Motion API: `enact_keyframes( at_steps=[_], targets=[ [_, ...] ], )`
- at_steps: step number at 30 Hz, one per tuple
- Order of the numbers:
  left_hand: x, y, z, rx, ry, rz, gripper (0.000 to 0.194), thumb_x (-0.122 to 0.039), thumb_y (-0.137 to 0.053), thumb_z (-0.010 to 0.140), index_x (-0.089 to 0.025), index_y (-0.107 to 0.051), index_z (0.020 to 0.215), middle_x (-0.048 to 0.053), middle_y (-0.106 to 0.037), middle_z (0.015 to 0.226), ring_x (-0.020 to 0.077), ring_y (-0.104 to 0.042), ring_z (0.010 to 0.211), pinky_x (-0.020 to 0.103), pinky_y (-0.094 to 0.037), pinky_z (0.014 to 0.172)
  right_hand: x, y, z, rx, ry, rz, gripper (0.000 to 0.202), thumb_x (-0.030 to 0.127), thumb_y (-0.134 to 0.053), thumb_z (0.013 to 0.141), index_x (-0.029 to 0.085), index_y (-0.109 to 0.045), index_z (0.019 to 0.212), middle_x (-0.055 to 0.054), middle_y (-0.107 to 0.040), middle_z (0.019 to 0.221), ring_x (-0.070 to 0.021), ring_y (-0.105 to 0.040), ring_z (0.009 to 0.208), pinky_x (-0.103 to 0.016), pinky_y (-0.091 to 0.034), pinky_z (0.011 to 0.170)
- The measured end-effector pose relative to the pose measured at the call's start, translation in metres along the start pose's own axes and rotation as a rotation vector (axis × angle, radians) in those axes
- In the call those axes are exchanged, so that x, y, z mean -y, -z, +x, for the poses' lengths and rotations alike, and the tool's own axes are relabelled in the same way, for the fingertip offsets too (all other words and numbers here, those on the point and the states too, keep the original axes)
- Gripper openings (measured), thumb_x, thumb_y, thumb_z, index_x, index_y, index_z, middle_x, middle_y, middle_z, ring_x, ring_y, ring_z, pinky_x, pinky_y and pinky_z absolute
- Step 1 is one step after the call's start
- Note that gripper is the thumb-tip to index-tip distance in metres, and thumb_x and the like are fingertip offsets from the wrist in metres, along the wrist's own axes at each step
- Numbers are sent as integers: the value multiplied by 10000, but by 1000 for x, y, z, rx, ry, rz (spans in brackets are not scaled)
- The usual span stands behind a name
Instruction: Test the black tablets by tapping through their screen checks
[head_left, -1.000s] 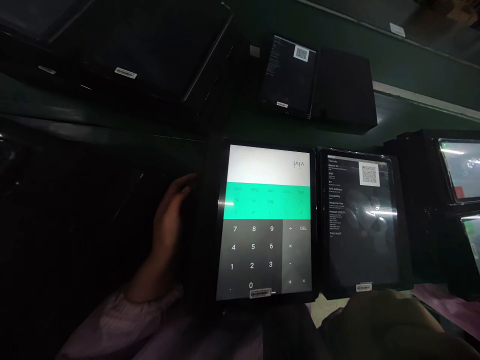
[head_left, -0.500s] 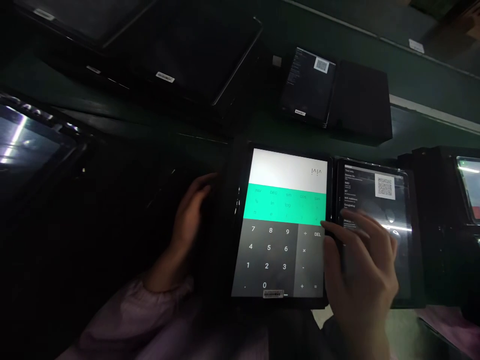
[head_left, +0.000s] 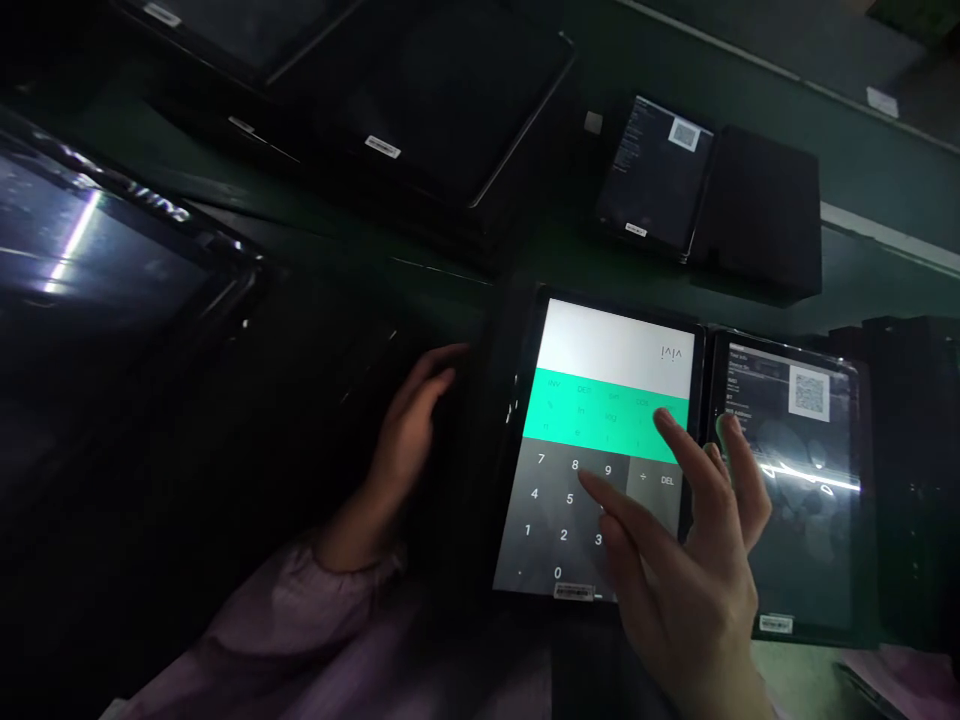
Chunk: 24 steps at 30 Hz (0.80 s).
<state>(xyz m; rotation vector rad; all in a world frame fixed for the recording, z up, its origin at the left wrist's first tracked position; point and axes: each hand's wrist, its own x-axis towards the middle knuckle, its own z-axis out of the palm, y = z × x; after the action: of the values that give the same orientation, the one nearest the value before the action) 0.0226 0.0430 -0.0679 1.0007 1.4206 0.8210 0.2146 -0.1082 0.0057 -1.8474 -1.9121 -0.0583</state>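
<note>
A lit tablet (head_left: 574,335) in front of me shows a calculator: white top band with upside-down-looking text, green function band, dark number keys. My right hand (head_left: 686,570) is over its right half, fingers spread, holding nothing. The index fingertip is at the 8 key; whether it presses the glass I cannot tell. My left hand (head_left: 405,435) is beside the tablet's left edge, thumb and fingers apart. Its fingertips fade into the dark, so contact there is unclear. Right of the calculator lies a second tablet (head_left: 810,540) with test text and a QR code, partly behind my right fingers.
Beyond, a smaller tablet (head_left: 656,180) with a QR code lies beside a black box (head_left: 757,210). Large dark tablets (head_left: 427,90) lie at the upper left. Another screen (head_left: 135,270) reflects a light at the left. Pink cloth (head_left: 900,670) shows at the lower right.
My right hand has moved left from the tablet's right edge to over the number keys, its fingers spreading. The whole view has shifted, so things appear farther right. The calculator display looks unchanged.
</note>
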Motion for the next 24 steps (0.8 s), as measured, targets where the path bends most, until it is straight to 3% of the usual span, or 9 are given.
enact_keyframes(
  at_steps=[6, 10, 13, 17, 20, 24],
  targets=[
    [4, 2, 1, 0, -21, 0, 408, -471, -632, 868, -246, -784, 1173, 37, -784, 1296, 340, -645, 1347, 419, -558, 1117, 16, -8, 5, 34, -49, 37, 281, 174, -608, 1054, 288, -750, 1268, -4, -346, 1778, -424, -139, 1701, -743, -359, 1291],
    [2, 2, -3, -1, 13, -9, 379, -463, -636, 899, -261, -795, 1177, 20, -783, 1294, 331, -653, 1325, 403, -562, 1103, 25, -11, 11, 88, -23, 57, 323, 185, -587, 1065, 292, -730, 1335, 7, -215, 1829, -426, -36, 1713, -782, -308, 1302],
    [1, 2, -5, 5, -4, -16, 372, -463, -644, 892, -260, -802, 1162, 17, -780, 1307, 332, -636, 1352, 400, -548, 1125, 14, -6, 11, 13, -1, 23, 302, 186, -615, 1053, 296, -745, 1302, 32, -244, 1820, -409, -72, 1714, -787, -276, 1316],
    [1, 3, -4, 22, -8, -14, 394, -481, -649, 867, -252, -801, 1148, 26, -784, 1297, 354, -610, 1386, 402, -570, 1079, -14, 6, 2, -167, -157, -145, 237, 144, -652, 1030, 253, -805, 1174, -29, -431, 1739, -457, -219, 1676, -837, -264, 1283],
    [1, 3, -3, 27, -8, -12, 383, -479, -645, 869, -253, -801, 1136, 24, -787, 1286, 356, -608, 1387, 397, -571, 1069, -29, 8, -5, -158, -184, -211, 241, 205, -647, 1045, 251, -813, 1214, -78, -451, 1723, -516, -229, 1657, -892, -327, 1201],
    [2, 4, -3, 31, -8, -17, 360, -456, -634, 892, -261, -796, 1148, 14, -783, 1298, 332, -646, 1331, 394, -552, 1094, -31, 4, -6, -120, -211, -196, 242, 236, -633, 1058, 271, -811, 1218, -75, -467, 1713, -519, -243, 1652, -840, -484, 1104]
  ],
)
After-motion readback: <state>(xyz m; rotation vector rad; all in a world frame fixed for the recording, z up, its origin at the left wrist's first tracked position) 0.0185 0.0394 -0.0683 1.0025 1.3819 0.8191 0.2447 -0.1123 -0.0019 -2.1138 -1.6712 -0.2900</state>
